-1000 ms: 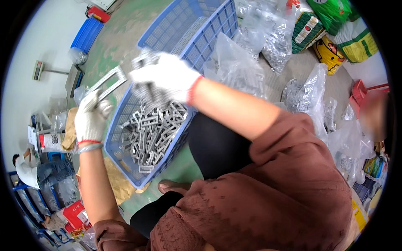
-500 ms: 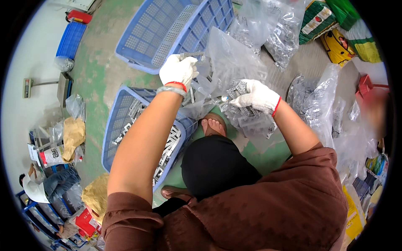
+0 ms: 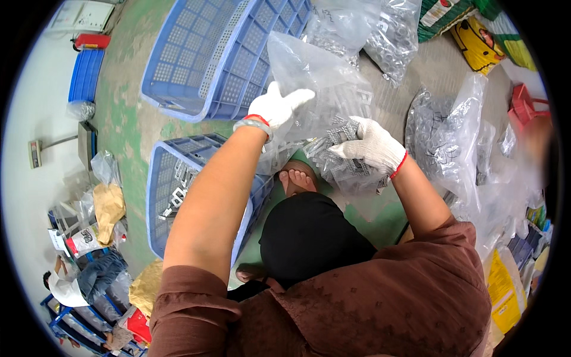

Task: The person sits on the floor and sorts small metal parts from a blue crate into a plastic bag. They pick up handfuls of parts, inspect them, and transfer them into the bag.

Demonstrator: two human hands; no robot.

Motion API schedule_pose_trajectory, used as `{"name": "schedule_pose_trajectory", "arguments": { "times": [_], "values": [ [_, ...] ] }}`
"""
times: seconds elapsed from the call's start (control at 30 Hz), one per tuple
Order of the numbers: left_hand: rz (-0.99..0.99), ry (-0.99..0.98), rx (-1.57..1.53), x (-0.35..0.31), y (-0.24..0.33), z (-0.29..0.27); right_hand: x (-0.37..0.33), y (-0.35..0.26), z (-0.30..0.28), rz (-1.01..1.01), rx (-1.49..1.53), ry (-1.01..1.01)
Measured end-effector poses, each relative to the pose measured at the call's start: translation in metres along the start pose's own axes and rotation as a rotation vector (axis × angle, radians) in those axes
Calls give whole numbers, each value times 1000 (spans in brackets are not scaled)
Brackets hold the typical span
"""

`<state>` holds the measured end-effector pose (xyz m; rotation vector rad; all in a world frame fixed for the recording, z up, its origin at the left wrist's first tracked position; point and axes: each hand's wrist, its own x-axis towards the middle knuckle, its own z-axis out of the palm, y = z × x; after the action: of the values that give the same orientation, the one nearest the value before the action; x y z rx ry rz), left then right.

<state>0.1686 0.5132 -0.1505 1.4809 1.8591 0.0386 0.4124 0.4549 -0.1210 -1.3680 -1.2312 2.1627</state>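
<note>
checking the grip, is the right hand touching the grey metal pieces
Touching. The head view shows the right hand with its gloved thumb lying across the bunched grey metal pieces, fingers behind them.

The left forearm (image 3: 211,202) hides much of the lower basket (image 3: 151,202) and its metal frames (image 3: 179,193); the top edge crops the upper basket (image 3: 241,77). Metal pieces (image 3: 326,153) (a whole bunch) hide some fingertips of the right hand (image 3: 376,147). At far right, a pinkish shape (image 3: 535,149) blurs beyond recognition.

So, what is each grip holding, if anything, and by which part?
The right white-gloved grip holds a bundle of narrow grey metal pieces by its right side; the left white-gloved grip is open and holds nothing visible.
</note>
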Motion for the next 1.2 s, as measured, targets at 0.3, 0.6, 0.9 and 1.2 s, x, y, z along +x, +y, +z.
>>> {"name": "schedule_pose_trajectory", "arguments": {
  "times": [0.3, 0.6, 0.9, 1.2],
  "values": [
    [400, 184, 437, -32, -9, 24, -10, 11, 0, -103, 50, 55],
    [821, 127, 310, -104, 112, 11, -99, -19, -45, -209, 256, 208],
    [669, -255, 509, -110, 102, 11, -86, -67, -35, -371, -1090, 7],
    [757, -458, 484, -100, 60, 1, -21, -104, -17, -355, -1888, -439]
  ]
}}
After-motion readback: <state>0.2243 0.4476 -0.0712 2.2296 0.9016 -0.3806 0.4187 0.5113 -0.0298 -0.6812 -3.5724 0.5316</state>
